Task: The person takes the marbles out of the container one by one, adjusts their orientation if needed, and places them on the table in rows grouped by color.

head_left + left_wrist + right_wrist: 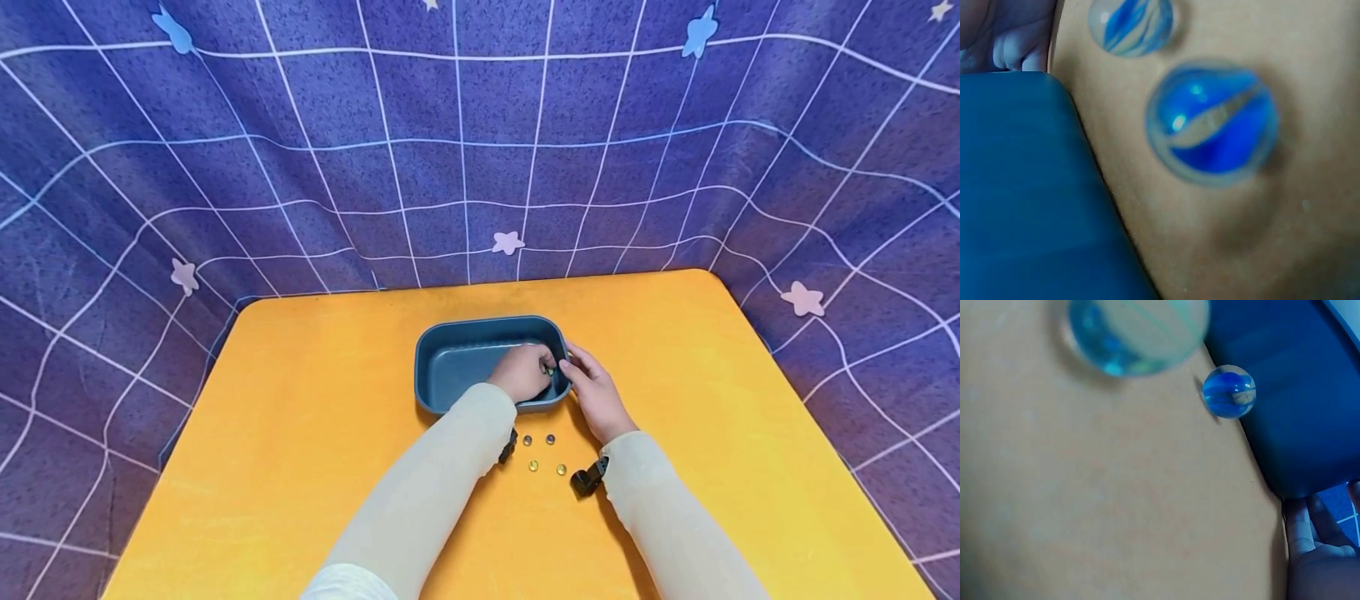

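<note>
Site classified as a screened-off tabletop station, much like a makeshift recording booth. Blue-purple fabric (465, 171) encloses the far side and both flanks, its wavy grid dotted with pale stars (508, 242) (a pattern better suited to a bedroom than a workshop). Inside it is a yellow-orange table (315, 450) with rounded far corners. Wrist-worn cameras (587, 479) show beside the sleeves (675, 517). Whether home or studio cannot be determined.

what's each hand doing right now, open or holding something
Left hand: closed inside the blue tub, apparently pinching a small greenish thing.
Right hand: holding the blue tub by its right end.
</note>
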`<state>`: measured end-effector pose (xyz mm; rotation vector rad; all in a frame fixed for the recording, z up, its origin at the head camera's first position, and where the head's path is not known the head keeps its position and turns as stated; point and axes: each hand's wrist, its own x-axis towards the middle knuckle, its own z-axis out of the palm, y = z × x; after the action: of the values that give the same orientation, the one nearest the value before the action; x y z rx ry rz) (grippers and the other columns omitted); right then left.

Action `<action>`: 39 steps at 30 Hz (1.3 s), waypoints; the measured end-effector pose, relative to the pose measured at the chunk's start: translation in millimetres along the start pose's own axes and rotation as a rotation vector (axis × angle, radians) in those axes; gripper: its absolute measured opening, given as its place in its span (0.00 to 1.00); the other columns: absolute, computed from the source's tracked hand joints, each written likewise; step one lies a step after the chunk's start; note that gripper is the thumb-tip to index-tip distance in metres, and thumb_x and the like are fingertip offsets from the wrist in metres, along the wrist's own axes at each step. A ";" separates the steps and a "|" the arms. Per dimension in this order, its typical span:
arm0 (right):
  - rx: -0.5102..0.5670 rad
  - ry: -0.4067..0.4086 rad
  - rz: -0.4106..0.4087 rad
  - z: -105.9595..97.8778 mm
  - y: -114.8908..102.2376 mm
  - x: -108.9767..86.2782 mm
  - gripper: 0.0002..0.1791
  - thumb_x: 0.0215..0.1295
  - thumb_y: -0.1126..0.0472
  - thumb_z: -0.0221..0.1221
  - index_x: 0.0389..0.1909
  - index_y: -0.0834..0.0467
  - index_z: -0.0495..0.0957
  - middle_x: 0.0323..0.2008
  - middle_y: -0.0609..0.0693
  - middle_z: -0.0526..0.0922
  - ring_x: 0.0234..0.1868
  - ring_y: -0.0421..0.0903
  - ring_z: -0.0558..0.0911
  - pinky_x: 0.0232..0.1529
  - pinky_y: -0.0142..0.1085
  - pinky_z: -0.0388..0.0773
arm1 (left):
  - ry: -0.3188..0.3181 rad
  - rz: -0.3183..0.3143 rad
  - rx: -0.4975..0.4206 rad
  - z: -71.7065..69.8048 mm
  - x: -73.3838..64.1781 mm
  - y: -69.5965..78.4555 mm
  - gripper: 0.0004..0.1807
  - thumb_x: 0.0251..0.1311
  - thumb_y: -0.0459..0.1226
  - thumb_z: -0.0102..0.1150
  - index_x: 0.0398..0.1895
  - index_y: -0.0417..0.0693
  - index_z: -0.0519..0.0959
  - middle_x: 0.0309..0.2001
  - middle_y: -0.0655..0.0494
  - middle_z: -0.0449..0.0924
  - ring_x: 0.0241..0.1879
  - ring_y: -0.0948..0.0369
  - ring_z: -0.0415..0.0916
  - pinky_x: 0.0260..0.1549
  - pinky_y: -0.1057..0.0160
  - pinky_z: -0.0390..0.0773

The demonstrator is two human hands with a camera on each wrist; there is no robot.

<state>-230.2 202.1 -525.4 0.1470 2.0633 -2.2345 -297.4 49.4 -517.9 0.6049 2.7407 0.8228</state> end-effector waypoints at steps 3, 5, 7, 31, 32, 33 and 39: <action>-0.016 -0.004 0.002 1.4 -7.6 -4.4 0.28 0.81 0.59 0.53 0.78 0.58 0.63 0.72 0.61 0.67 0.72 0.54 0.66 0.74 0.48 0.59 | -0.007 0.014 0.004 -0.9 -0.6 1.9 0.06 0.67 0.35 0.65 0.44 0.51 0.85 0.40 0.62 0.84 0.39 0.63 0.78 0.48 0.60 0.79; -0.023 -0.003 0.005 1.1 -6.9 -4.1 0.28 0.81 0.59 0.53 0.78 0.57 0.63 0.73 0.60 0.67 0.73 0.54 0.66 0.74 0.48 0.59 | -0.009 0.016 0.005 -1.5 -1.1 2.9 0.06 0.67 0.35 0.64 0.44 0.51 0.85 0.41 0.62 0.84 0.39 0.64 0.78 0.49 0.60 0.79; -0.016 0.000 0.006 -0.5 -0.7 -0.3 0.29 0.81 0.57 0.53 0.78 0.55 0.63 0.73 0.59 0.67 0.73 0.52 0.66 0.74 0.47 0.59 | -0.014 0.016 0.003 -1.9 -1.6 3.6 0.06 0.68 0.35 0.64 0.45 0.51 0.86 0.42 0.61 0.84 0.40 0.64 0.78 0.50 0.60 0.79; -0.038 0.036 -0.028 -2.4 17.3 10.3 0.28 0.79 0.51 0.57 0.76 0.48 0.68 0.70 0.53 0.72 0.70 0.49 0.69 0.72 0.48 0.63 | 0.325 -0.098 -0.251 -15.4 -5.8 4.5 0.09 0.65 0.36 0.67 0.46 0.52 0.80 0.37 0.61 0.77 0.37 0.61 0.76 0.43 0.60 0.79; -0.040 0.037 -0.026 -1.9 17.7 11.0 0.28 0.78 0.51 0.57 0.76 0.48 0.69 0.69 0.53 0.72 0.70 0.50 0.70 0.72 0.48 0.63 | 0.345 -0.097 -0.268 -19.8 -8.6 6.7 0.08 0.65 0.36 0.66 0.45 0.52 0.80 0.38 0.61 0.77 0.38 0.62 0.76 0.43 0.60 0.79; -0.041 0.038 -0.025 -1.5 18.1 11.5 0.28 0.78 0.51 0.57 0.75 0.48 0.69 0.69 0.54 0.72 0.69 0.50 0.70 0.72 0.49 0.63 | 0.355 -0.095 -0.289 -24.4 -11.5 9.2 0.08 0.66 0.36 0.66 0.46 0.52 0.80 0.38 0.61 0.77 0.39 0.62 0.77 0.44 0.60 0.79; -0.047 0.045 -0.014 -2.6 16.8 10.1 0.28 0.79 0.51 0.57 0.76 0.48 0.68 0.70 0.54 0.72 0.70 0.50 0.69 0.73 0.49 0.62 | 0.360 -0.006 -0.357 -46.5 -26.8 24.8 0.06 0.69 0.37 0.64 0.45 0.50 0.81 0.41 0.61 0.79 0.41 0.63 0.77 0.46 0.63 0.79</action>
<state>-237.8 203.4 -543.5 0.1812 2.1436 -2.2086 -280.3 34.2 -463.3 0.4057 2.7835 1.5038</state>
